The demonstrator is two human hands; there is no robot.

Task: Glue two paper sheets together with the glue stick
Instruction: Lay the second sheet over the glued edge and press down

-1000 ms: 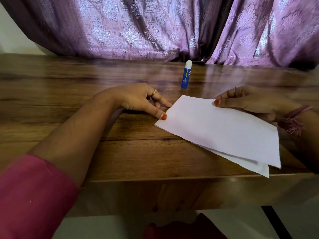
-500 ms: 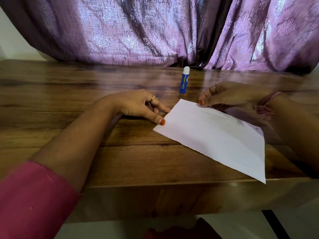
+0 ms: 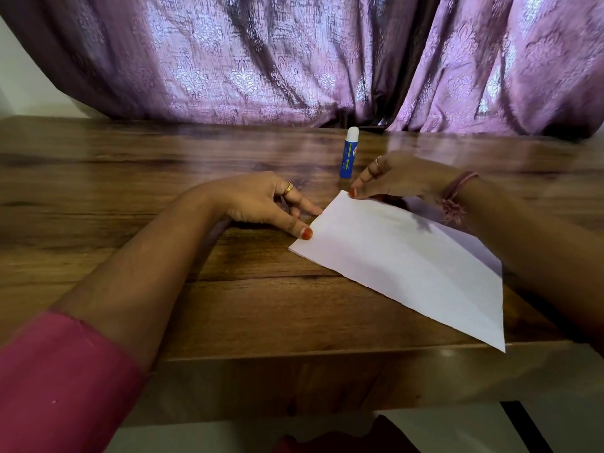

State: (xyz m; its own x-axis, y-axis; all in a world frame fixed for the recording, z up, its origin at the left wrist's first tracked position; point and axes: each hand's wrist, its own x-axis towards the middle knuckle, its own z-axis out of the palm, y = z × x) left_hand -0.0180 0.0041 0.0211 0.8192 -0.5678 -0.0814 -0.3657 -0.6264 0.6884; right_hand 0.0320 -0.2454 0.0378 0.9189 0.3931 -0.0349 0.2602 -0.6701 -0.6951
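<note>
1. The paper sheets (image 3: pixel 402 259) lie flat on the wooden counter (image 3: pixel 130 197), stacked so closely that only one white face shows. Their long axis runs diagonally, from the far corner near the hands to the near corner overhanging the counter's front edge.
2. The glue stick (image 3: pixel 349 152) stands upright and capped, just beyond the sheets' far corner, its long axis vertical.
3. The right hand (image 3: pixel 402 176) rests its thumb on the far corner, fingers loosely curled; whether it pinches the top sheet or only presses it, I cannot tell.
4. The left hand (image 3: pixel 261 201) is relaxed, thumb and forefinger touching the sheets' left edge and gripping nothing.
5. The glue stick lies away from the person, up and slightly left of the right hand's fingers, and well nearer to them than to the left hand. I judge the right hand better placed to reach it.
6. A purple patterned curtain (image 3: pixel 294 60) hangs behind the counter.
</note>
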